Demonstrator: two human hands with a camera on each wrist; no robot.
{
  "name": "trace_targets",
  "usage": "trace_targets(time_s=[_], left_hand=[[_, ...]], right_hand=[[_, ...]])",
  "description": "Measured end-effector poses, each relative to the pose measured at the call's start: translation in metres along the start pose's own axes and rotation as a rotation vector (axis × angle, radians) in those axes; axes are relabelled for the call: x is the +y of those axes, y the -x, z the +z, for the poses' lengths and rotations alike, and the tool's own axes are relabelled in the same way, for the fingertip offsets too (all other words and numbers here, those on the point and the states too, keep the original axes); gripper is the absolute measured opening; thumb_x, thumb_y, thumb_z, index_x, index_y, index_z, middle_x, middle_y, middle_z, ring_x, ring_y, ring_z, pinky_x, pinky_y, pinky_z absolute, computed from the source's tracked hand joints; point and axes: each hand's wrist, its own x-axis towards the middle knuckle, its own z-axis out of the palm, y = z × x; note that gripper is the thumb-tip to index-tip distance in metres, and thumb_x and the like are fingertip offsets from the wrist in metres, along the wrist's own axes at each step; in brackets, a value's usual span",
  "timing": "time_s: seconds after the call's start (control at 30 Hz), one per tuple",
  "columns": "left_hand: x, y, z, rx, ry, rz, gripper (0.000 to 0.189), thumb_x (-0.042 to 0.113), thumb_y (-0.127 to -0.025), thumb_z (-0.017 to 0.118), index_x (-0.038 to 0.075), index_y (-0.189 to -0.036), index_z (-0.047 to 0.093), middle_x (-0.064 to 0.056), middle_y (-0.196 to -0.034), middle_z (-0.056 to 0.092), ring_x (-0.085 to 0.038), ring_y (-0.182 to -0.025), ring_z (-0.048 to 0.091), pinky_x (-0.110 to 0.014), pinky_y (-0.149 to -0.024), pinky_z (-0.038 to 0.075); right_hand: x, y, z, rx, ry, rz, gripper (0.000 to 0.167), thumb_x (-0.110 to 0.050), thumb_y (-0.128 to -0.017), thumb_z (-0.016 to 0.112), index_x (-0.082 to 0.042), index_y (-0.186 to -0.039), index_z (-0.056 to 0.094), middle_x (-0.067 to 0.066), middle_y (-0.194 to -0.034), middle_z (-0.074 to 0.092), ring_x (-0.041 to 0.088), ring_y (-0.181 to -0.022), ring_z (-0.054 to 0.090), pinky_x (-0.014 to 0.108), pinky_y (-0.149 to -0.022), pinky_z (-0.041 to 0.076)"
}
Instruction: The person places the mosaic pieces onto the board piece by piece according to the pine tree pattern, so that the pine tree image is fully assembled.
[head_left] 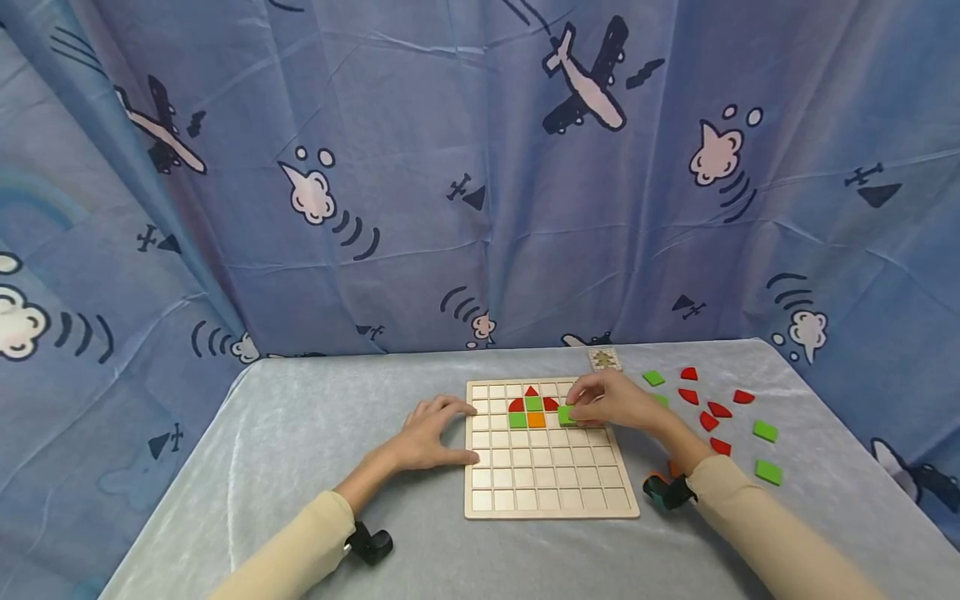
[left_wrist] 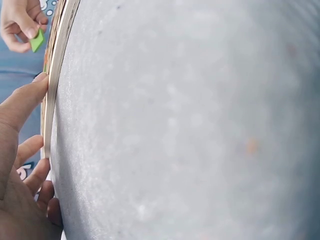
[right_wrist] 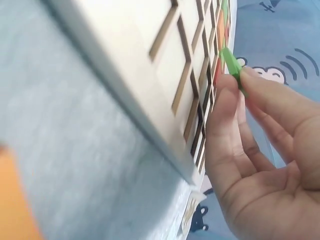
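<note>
Right hand (head_left: 609,398) pinching now, thumb and finger closed on a green tile (head_left: 566,415), other fingers loosely bent! It's over the upper part of the board (head_left: 551,502); whether tile meets board, I can't tell. Left hand (head_left: 431,435) is spread, grasping nothing, thumb and fingertips against the board's near side to it. Between the hands sit set pieces: an orange square (head_left: 536,420), with red and green ones around it. To the right hand's right, loose red pieces (head_left: 708,422) and green squares (head_left: 768,472) scatter. Just beyond that hand, a card (head_left: 604,359), its pattern too small to read. An orange piece (head_left: 675,468) hides partly behind the right forearm, and the right wrist view cuts off an orange patch (right_wrist: 15,200), unidentifiable.
</note>
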Motion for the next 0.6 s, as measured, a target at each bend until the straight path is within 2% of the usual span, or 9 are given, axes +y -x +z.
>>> trace_targets(time_s=[0.13,0.37,0.6], left_hand=[[0.0,0.0,0.0,0.0,0.002,-0.002,0.07,0.053,-0.076,0.079,0.027,-0.136,0.055,-0.001,-0.145,0.047,-0.029,-0.127,0.041,-0.056,-0.105,0.034],[0.0,0.0,0.0,0.002,0.002,0.0,0.069,0.053,-0.076,0.079,0.027,-0.136,0.055,0.0,-0.145,0.047,-0.029,-0.127,0.041,-0.056,-0.105,0.034],[0.0,0.0,-0.001,0.002,0.0,-0.003,0.07,0.052,-0.076,0.08,0.026,-0.136,0.055,-0.001,-0.145,0.047,-0.029,-0.126,0.042,-0.056,-0.106,0.033]], right_hand=[[-0.002,-0.007,0.006,-0.01,-0.022,-0.01,0.02,-0.005,-0.085,0.074,0.007,-0.1,0.068,0.023,-0.084,0.072,0.023,-0.069,0.068,0.035,-0.062,0.058],[-0.005,-0.014,0.012,-0.016,-0.016,0.027,0.017,-0.003,-0.084,0.074,0.006,-0.097,0.069,0.019,-0.08,0.071,0.021,-0.065,0.067,0.036,-0.061,0.058],[-0.008,-0.015,0.015,-0.024,0.03,-0.018,0.014,-0.003,-0.084,0.074,0.006,-0.094,0.07,0.023,-0.079,0.072,0.025,-0.06,0.066,0.036,-0.058,0.055]])
